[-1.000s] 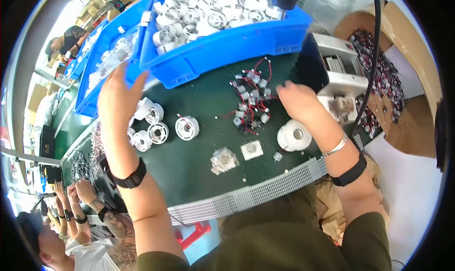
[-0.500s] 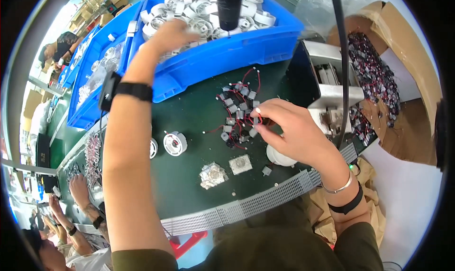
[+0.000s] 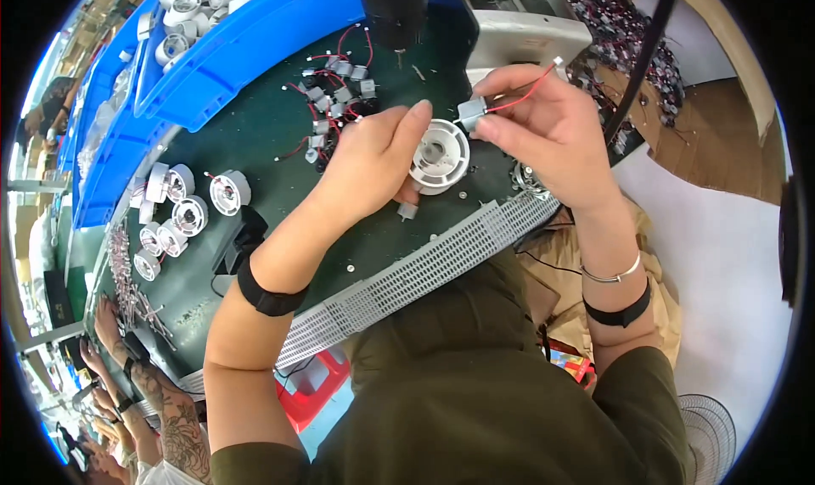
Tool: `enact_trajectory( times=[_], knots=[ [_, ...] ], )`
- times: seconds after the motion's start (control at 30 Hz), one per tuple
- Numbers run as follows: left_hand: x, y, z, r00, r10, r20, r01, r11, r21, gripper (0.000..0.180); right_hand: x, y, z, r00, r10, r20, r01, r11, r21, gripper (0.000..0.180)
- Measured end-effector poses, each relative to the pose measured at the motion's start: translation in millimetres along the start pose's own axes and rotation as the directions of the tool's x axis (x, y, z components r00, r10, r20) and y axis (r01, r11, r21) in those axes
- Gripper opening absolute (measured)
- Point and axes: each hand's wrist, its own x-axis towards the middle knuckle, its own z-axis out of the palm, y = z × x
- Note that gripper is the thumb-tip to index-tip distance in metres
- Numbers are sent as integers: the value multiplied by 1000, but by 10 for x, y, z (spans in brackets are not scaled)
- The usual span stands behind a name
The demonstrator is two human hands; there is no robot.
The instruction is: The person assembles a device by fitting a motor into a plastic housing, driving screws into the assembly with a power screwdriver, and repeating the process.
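Observation:
My left hand (image 3: 373, 158) grips a round white plastic housing (image 3: 441, 156) by its left side, its open spoked face turned up, with the thumb along the rim. Just right of it, my right hand (image 3: 552, 128) pinches a small grey motor (image 3: 472, 112) between thumb and fingertips. Red wire with a white connector trails from this motor across the fingers. Beyond my left hand lies a loose pile of similar motors (image 3: 340, 95) with red and black wires. One more small grey motor (image 3: 408, 211) rests on the table below the housing.
Several white housings (image 3: 188, 215) stand at the left. Blue bins (image 3: 246, 56) of white parts line the back. A metal fixture (image 3: 526, 39) and a cardboard box (image 3: 717, 116) of wired motors stand right. A perforated strip (image 3: 407, 269) edges the table. Other people's arms (image 3: 161, 392) are far left.
My left hand has come back from the blue bin and now holds a white housing. My right hand has lifted a motor off the pile. The view has shifted.

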Motion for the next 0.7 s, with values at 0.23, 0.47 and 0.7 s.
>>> enact_trajectory(
  times=[0.23,0.47,0.7],
  knots=[
    [23,-211,183,728,643,-237,-392,674,626,28,-152,136,-5,993,117,14,-117,993,4,26],
    [-15,-435,247,647,758,-77,-650,602,464,60,-10,103,176,998,-25,58,54,811,-582,24],
    [1,-451,255,646,731,-221,-603,666,440,71,185,106,123,960,-235,150,272,673,-688,25]
  ],
)
